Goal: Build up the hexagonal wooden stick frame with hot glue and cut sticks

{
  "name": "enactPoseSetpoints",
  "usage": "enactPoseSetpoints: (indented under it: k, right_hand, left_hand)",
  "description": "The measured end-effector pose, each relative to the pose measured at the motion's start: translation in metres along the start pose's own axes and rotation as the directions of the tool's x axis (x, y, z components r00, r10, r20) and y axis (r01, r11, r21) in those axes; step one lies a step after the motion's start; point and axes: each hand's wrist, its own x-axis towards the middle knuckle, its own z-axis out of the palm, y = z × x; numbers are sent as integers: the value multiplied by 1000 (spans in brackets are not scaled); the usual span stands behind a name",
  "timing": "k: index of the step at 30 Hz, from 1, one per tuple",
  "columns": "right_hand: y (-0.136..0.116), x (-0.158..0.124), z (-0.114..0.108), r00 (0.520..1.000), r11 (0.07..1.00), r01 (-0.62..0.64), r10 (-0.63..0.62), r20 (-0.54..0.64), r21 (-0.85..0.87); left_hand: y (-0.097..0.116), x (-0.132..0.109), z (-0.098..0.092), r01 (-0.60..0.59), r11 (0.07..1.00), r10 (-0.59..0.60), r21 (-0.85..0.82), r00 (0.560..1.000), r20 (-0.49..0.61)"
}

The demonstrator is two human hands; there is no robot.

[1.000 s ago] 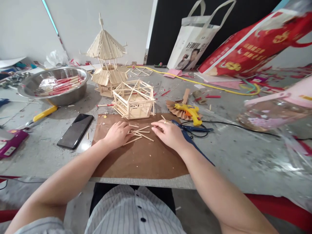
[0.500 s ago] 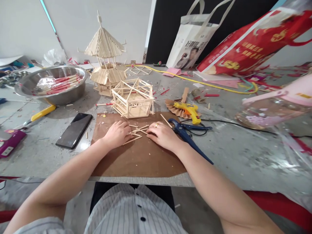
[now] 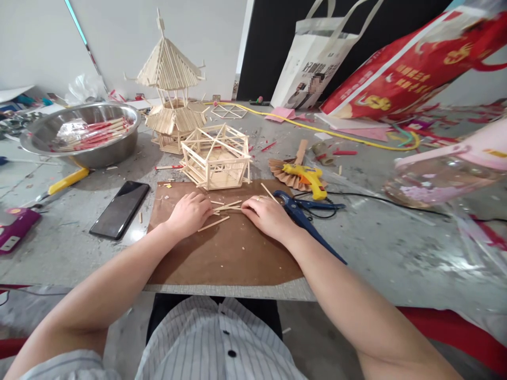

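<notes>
Several thin wooden sticks (image 3: 227, 207) lie crossed between my two hands on a brown sheet (image 3: 237, 258). My left hand (image 3: 193, 214) is closed with its fingers curled over the left ends of the sticks; the fingertips are partly hidden. My right hand (image 3: 264, 215), with a ring on one finger, pinches the right end of a stick. A single loose stick (image 3: 214, 224) lies nearer to me, beside the left fingers. Just behind the hands stands an open six-sided stick frame (image 3: 216, 158). Another stick (image 3: 270, 192) lies past my right hand, by the blue-handled cutter (image 3: 307, 227).
A stick pagoda (image 3: 170, 74) stands behind the frame. To the left are a phone (image 3: 120, 210), a yellow-handled tool (image 3: 68, 181) and a steel bowl (image 3: 79, 158) with red-marked sticks. A yellow glue gun (image 3: 307, 177), its cord and a pink-lidded container (image 3: 447, 174) are to the right.
My right hand has shifted slightly right and its fingers have drawn together on a stick end. The crossed sticks have moved closer together, and the nearest stick now lies apart from them.
</notes>
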Motion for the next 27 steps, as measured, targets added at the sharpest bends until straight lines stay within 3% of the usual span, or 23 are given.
enactPoseSetpoints:
  k: [8,12,15,18,20,27]
  right_hand:
    - [-3,1,0,995,995,-95,96,-36,27]
    - [-4,1,0,993,994,-108,109,-41,29]
    - [-2,0,1,992,993,-108,110,-56,50]
    - [1,0,3,990,992,-108,113,-84,59]
    - [2,-1,4,988,992,-111,117,-105,67]
    - [-2,0,1,994,983,-41,58,-92,177]
  left_hand:
    - [-4,0,5,108,989,-109,105,994,8]
    - [-1,-1,2,167,977,-155,133,983,-95]
    - [9,-3,-5,29,995,-18,98,994,-110]
    - [19,-4,-8,-206,977,208,62,977,-35]
    - [21,-4,-5,-261,963,261,63,965,0]
    - [-3,1,10,2,994,2,106,999,-33]
